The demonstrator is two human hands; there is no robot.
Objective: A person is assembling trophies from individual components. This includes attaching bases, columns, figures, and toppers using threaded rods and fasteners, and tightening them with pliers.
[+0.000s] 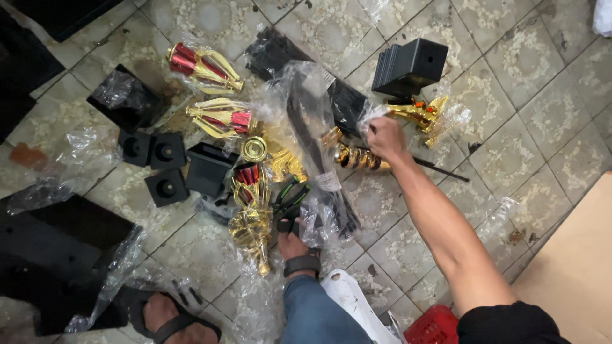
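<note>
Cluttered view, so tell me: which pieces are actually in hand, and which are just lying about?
In hand:
right hand: wrapped gold column
left hand: green-handled pliers

Lying about:
black bases
red-gold cups
black box

The floor [542, 95] was of worn, mottled cream tiles with dark, grimy grout lines. A brown cardboard sheet [574, 267] lay at lower right, black panels [57, 242] at the left edge. Light was even and soft, without hard shadows.
</note>
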